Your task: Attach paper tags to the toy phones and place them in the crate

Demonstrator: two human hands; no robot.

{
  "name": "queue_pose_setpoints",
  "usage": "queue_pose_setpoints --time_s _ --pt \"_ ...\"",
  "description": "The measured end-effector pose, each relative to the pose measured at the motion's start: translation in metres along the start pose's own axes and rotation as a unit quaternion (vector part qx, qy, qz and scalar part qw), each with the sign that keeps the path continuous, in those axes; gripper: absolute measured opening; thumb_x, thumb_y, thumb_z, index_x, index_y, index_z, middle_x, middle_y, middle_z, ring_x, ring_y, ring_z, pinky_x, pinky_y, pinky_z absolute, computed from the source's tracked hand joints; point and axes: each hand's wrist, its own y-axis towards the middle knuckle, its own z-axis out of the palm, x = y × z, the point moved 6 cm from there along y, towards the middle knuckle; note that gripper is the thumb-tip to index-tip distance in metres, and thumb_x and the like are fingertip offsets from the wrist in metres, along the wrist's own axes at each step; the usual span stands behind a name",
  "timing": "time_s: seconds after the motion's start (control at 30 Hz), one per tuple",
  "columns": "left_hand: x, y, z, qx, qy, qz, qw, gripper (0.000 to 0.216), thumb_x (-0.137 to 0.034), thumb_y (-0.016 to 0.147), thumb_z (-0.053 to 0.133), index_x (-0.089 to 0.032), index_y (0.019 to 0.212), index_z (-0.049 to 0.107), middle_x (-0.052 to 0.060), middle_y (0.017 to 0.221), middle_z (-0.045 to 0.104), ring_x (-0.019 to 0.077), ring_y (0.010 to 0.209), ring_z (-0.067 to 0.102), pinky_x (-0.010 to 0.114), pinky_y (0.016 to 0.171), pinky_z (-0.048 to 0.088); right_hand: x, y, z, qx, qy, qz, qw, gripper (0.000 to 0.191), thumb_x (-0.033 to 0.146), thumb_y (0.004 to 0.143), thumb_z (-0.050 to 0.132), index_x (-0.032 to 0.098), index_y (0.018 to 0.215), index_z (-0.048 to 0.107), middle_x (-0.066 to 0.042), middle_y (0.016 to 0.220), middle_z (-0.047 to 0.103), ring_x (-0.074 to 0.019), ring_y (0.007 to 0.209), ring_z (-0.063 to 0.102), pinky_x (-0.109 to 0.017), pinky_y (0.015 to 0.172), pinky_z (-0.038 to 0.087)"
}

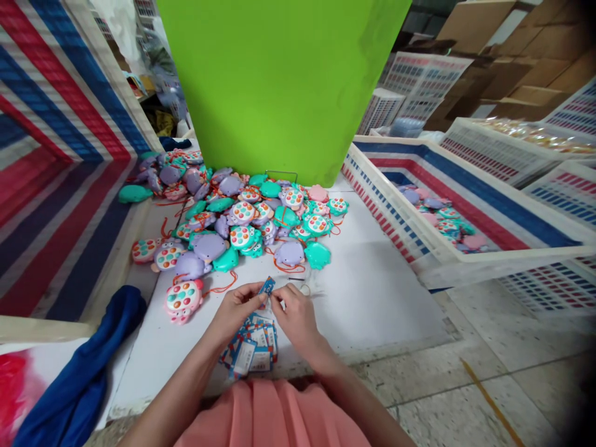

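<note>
Between thumb and fingers, my left hand (pixel 243 305) grips a small blue printed card (pixel 267 286). My right hand (pixel 294 311) is pinched right beside it at the card's edge; what its fingertips hold is hidden. Just below both hands lies a loose pile of blue and white printed cards (pixel 254 347). Beyond them spreads a heap of animal-shaped plastic toys (pixel 242 213) in purple, green and pink, many with coloured buttons and orange cords. One pink toy (pixel 183 300) lies apart, left of my left hand.
A tall green panel (pixel 288 87) stands behind the heap. At right, a white crate (pixel 465 257) with a striped lining holds more toys. Another striped-lined crate (pixel 100 248) tilts at left, with a blue cloth (pixel 93 366) by it. Cardboard boxes (pixel 540 62) are stacked behind.
</note>
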Motion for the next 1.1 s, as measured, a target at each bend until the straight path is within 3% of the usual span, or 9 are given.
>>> queue_pose_setpoints --time_s 0.13,0.27,0.37,0.47,0.63,0.77,0.87,1.0,1.1 --pt "-0.002 -0.002 -0.002 0.008 0.013 0.016 1.000 0.037 -0.043 0.081 0.055 -0.016 0.105 0.067 0.007 0.088 0.066 0.0163 0.078 0.057 0.028 0.073 0.046 -0.014 0.002 0.008 0.023 0.197 0.058 0.978 0.018 0.008 0.075 0.047 0.019 0.075 0.060 -0.001 0.071 0.058 -0.0144 0.066 0.053 -0.024 0.058 0.042" --pt "-0.006 0.000 0.000 -0.002 0.079 0.097 0.992 0.028 -0.035 0.073 0.066 -0.019 0.096 0.070 0.006 0.092 0.061 0.0144 0.074 0.055 0.026 0.067 0.045 -0.027 -0.004 0.031 0.079 0.381 0.159 0.908 0.007 0.016 0.073 0.054 0.019 0.075 0.059 0.004 0.062 0.053 -0.0117 0.053 0.050 -0.022 0.048 0.045" --pt "-0.012 0.000 -0.002 -0.027 0.136 0.153 0.978 0.021 -0.030 0.073 0.067 -0.019 0.091 0.070 0.004 0.085 0.059 0.0137 0.072 0.054 0.025 0.066 0.044 -0.029 -0.008 0.041 0.085 0.464 0.201 0.859 0.006 0.024 0.071 0.062 0.019 0.073 0.057 0.005 0.059 0.052 -0.0106 0.051 0.048 -0.022 0.047 0.046" --pt "-0.019 -0.002 -0.004 -0.045 0.189 0.182 0.964 0.013 -0.028 0.074 0.067 -0.019 0.082 0.069 0.003 0.080 0.060 0.0142 0.073 0.055 0.025 0.066 0.043 -0.027 -0.010 0.043 0.089 0.492 0.217 0.839 0.014 0.030 0.071 0.066 0.019 0.074 0.058 0.004 0.058 0.052 -0.0101 0.052 0.047 -0.021 0.047 0.044" --pt "-0.019 -0.003 -0.010 -0.073 0.233 0.148 0.958 0.018 -0.033 0.077 0.062 -0.017 0.069 0.061 -0.001 0.064 0.057 0.0120 0.060 0.051 0.022 0.057 0.039 -0.020 -0.007 0.037 0.073 0.468 0.195 0.859 0.018 0.033 0.075 0.063 0.019 0.079 0.053 0.005 0.058 0.050 -0.0080 0.047 0.042 -0.019 0.043 0.036" --pt "-0.016 -0.003 -0.013 -0.098 0.237 0.120 0.959 0.024 -0.037 0.082 0.053 -0.018 0.068 0.051 -0.005 0.057 0.050 0.0102 0.053 0.044 0.021 0.051 0.034 -0.008 -0.006 0.021 0.022 0.400 0.111 0.910 0.023 0.030 0.081 0.056 0.022 0.101 0.049 0.005 0.064 0.053 -0.0108 0.056 0.049 -0.021 0.052 0.039" --pt "-0.021 -0.006 -0.010 -0.095 0.256 0.139 0.952 0.026 -0.039 0.084 0.049 -0.018 0.068 0.048 -0.005 0.059 0.048 0.0104 0.055 0.045 0.021 0.053 0.035 0.002 -0.006 0.016 0.033 0.319 0.060 0.945 0.032 0.029 0.080 0.060 0.023 0.110 0.054 0.005 0.066 0.052 -0.0100 0.054 0.046 -0.021 0.051 0.036" --pt "-0.027 -0.012 -0.007 -0.102 0.296 0.170 0.934 0.026 -0.038 0.084 0.051 -0.018 0.067 0.049 -0.004 0.059 0.048 0.0105 0.056 0.045 0.021 0.053 0.035 0.005 -0.006 0.017 0.054 0.272 0.033 0.960 0.014 0.028 0.081 0.058 0.020 0.090 0.066 0.001 0.070 0.060 -0.0116 0.060 0.050 -0.023 0.057 0.039" --pt "-0.031 -0.016 -0.008 -0.088 0.342 0.189 0.916 0.026 -0.037 0.084 0.051 -0.018 0.068 0.052 -0.003 0.061 0.052 0.0116 0.059 0.049 0.022 0.056 0.037 0.002 -0.006 0.021 0.078 0.275 0.042 0.957 0.017 0.027 0.084 0.053 0.018 0.079 0.066 0.001 0.066 0.059 -0.0110 0.058 0.049 -0.022 0.054 0.038"
